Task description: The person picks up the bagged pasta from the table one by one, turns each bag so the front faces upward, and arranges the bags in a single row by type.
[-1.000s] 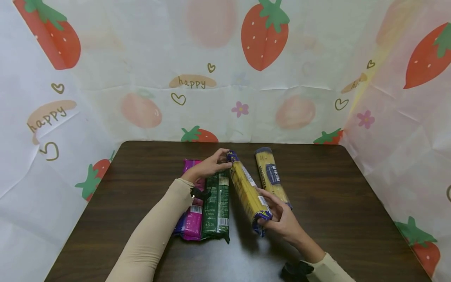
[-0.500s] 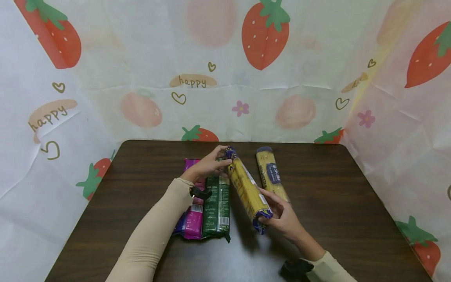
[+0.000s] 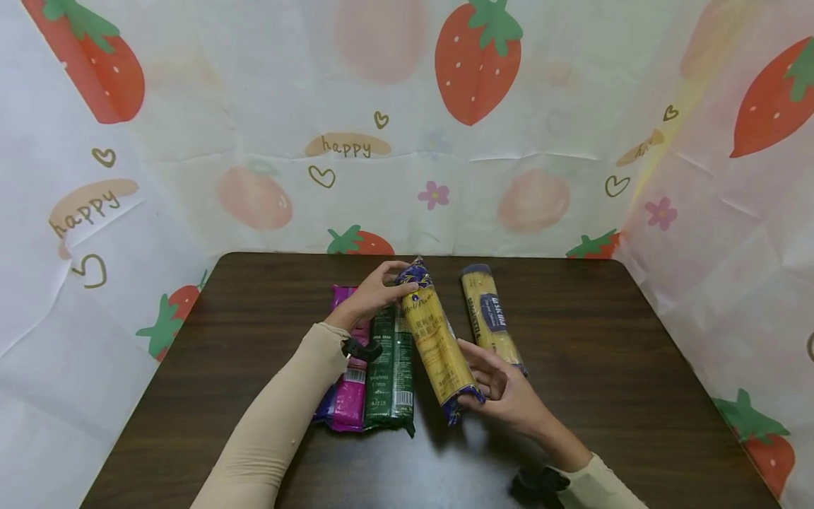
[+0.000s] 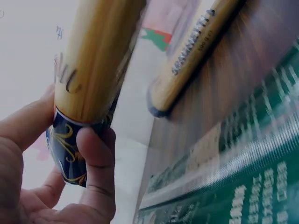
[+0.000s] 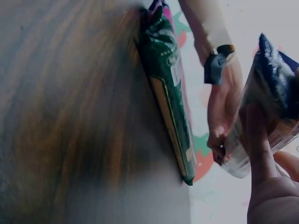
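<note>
Both hands hold a yellow spaghetti packet (image 3: 435,339) with blue patterned ends, slanting over the table. My left hand (image 3: 374,295) pinches its far end; in the left wrist view the thumb (image 4: 96,154) lies across the blue end. The near end sits between the thumb and fingers of my right hand (image 3: 509,396). Lettering on its yellow face is turned up toward the head camera. Just left of it, a green spaghetti packet (image 3: 381,382) lies on the table, beside a pink packet (image 3: 349,404) partly covered by my left wrist.
A second yellow spaghetti packet (image 3: 491,311) with a dark blue label lies to the right, close behind my right fingers. A blue packet edge (image 3: 325,406) shows left of the pink one. The brown table (image 3: 604,339) meets a strawberry-print sheet (image 3: 470,162) behind.
The held packet has rolled, bringing its lettered face up and turning the white label away. Its ends have shifted slightly left. The packets on the table have stayed in place.
</note>
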Motion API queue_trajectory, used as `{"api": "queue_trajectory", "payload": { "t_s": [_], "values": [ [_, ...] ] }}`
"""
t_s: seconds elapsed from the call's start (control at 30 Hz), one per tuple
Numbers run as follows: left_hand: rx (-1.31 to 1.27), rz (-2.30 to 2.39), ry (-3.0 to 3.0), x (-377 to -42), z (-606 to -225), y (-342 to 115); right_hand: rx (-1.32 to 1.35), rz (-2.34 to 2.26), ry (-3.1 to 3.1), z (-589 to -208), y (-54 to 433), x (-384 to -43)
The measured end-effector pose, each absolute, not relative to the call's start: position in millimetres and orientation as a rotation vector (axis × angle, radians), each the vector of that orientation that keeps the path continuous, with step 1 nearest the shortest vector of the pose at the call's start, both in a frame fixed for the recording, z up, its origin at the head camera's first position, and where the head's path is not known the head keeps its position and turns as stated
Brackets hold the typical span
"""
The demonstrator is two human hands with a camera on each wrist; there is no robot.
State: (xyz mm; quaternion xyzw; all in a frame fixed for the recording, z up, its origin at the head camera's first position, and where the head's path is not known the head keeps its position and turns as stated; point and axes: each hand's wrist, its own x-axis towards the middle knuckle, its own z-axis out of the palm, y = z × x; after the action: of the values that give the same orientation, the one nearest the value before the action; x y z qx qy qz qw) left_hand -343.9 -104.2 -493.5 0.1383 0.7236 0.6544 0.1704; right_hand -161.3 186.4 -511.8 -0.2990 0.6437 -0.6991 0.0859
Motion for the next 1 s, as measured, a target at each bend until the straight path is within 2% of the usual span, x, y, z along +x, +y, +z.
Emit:
{"api": "queue_trajectory", "payload": {
  "t_s": [0.63, 1.0],
  "values": [
    [0.213, 2.093, 1.819, -339, -485, -99, -0.856, -2.153, 1.850, -520, 180, -159],
    [0.274, 1.884, 1.783, -333, -488, -106, -0.816, -2.104, 1.840, -522, 184, -158]
  ]
}}
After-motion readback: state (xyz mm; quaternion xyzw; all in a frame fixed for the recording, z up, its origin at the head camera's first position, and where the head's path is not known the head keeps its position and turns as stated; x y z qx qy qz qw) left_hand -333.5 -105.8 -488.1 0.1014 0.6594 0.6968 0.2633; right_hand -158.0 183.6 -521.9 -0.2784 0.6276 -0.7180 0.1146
